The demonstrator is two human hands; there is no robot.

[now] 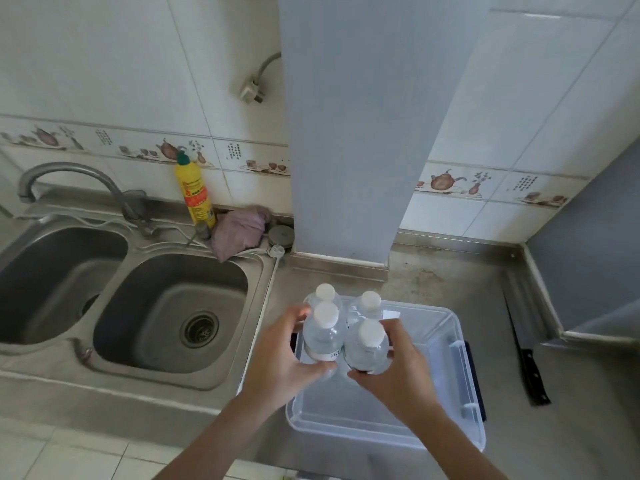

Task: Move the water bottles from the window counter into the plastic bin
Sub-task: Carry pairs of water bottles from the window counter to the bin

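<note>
Four capped bottles (343,332) hang bunched over the bin (446,375), at its 11 o'clock corner on the counter (450,278). Left hand (280,362) grips two, right hand (398,372) two. Such a crowded grip could let one slip and topple outside.

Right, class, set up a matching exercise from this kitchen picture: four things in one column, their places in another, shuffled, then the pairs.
Things:
1. yellow bottle
2. pink cloth
3. knife
4. water bottles

Places:
A. on the counter right of the plastic bin
B. held over the bin by both hands
C. standing behind the sink, by the wall
D. crumpled beside the yellow bottle

Pairs: 1-C, 2-D, 3-A, 4-B
</note>
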